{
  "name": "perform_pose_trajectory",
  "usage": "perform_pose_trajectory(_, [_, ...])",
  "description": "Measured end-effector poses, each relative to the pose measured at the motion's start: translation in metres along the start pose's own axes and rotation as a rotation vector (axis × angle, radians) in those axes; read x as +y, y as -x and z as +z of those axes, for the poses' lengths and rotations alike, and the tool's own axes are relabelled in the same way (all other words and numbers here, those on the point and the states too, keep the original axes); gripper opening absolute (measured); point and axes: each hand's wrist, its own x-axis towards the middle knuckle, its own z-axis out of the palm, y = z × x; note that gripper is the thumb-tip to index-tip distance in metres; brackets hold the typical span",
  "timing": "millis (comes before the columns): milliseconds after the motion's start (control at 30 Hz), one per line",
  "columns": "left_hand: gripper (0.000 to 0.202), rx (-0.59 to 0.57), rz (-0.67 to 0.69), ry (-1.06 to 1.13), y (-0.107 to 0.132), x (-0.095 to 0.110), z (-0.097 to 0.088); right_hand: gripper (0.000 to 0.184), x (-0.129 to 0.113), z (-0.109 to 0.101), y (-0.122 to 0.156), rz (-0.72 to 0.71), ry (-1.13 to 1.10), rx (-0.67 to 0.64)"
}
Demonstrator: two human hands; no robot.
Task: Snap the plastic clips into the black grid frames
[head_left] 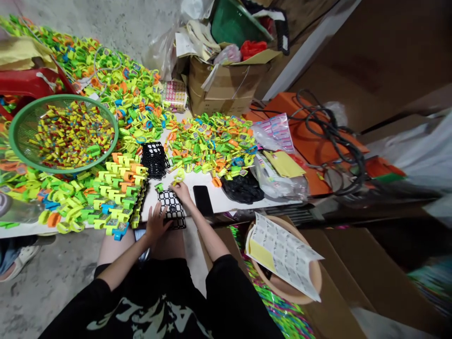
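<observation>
A black plastic grid tray [173,202] lies at the front edge of the white table. My left hand [157,225] rests on its near left side, fingers spread. At the tray's far end my right hand [182,192] is closed in a pinch on a small yellow piece, partly hidden by the fingers. A green piece [158,187] sits at the tray's far left corner, and a yellow-green toy watch [179,175] lies just beyond my right hand. Left of the tray stand stacked grids filled with toy watches [122,193]. More black grids [154,160] are piled behind.
A phone [203,200] lies right of the tray. Loose toy watches [212,141] heap behind it. A green basket [63,167] of small parts stands left. A black bag [243,187], cardboard box [226,87] and cables [332,136] are farther right; a round tub [316,278] is below.
</observation>
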Motion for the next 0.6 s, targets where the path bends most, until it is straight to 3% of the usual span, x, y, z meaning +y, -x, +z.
perform_pose_trajectory(100, [0.061, 0.005, 0.005, -0.016, 0.0, 0.0, 0.0, 0.031, -0.001, 0.016, 0.013, -0.011, -0.035, -0.13])
perform_pose_trajectory(333, [0.061, 0.025, 0.026, -0.065, 0.001, 0.0, 0.001, 0.038, 0.001, 0.025, 0.017, -0.008, -0.037, -0.066])
perform_pose_trajectory(600, [0.062, 0.043, 0.036, -0.069, 0.002, -0.003, 0.006, 0.031, -0.003, 0.023, 0.011, -0.09, 0.092, -0.118])
